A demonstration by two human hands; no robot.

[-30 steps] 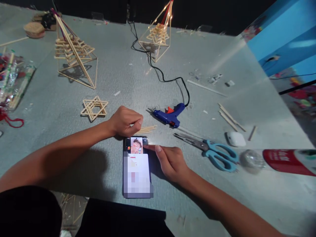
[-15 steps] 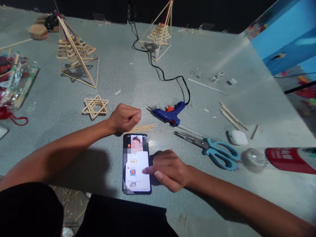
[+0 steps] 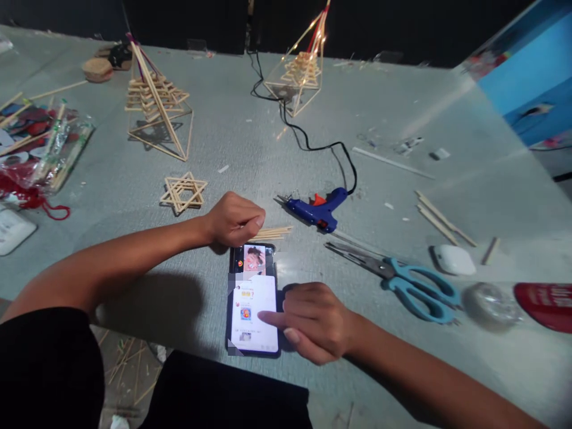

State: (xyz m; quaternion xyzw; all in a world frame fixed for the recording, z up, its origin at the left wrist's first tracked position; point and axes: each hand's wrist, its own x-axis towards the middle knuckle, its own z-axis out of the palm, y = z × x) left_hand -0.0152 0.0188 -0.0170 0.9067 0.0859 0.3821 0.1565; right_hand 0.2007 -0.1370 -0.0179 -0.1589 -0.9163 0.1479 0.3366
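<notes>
A lit smartphone (image 3: 268, 333) lies flat on the table, a picture at the top of its screen and a list of messages below. My right hand (image 3: 315, 322) is over its right edge, index finger stretched onto the screen and the other fingers curled, holding nothing. Just above the phone, my left hand (image 3: 235, 219) rests in a closed fist with nothing showing in it. Beside that fist lie several thin wooden sticks (image 3: 274, 233), partly hidden by it. A six-pointed star of sticks (image 3: 184, 194) sits to its left.
A blue glue gun (image 3: 315, 213) with a black cord and teal-handled scissors (image 3: 393, 277) lie to the right, near a white earbud case (image 3: 454, 260). Two stick pyramids, one left (image 3: 158, 113) and one farther back (image 3: 304, 74), stand behind. Plastic-wrapped supplies (image 3: 58, 143) are at left.
The view has shifted, so everything appears farther right. Small lights now glow on the far pyramid. My right index finger stays at the phone screen, and my left fist keeps its place.
</notes>
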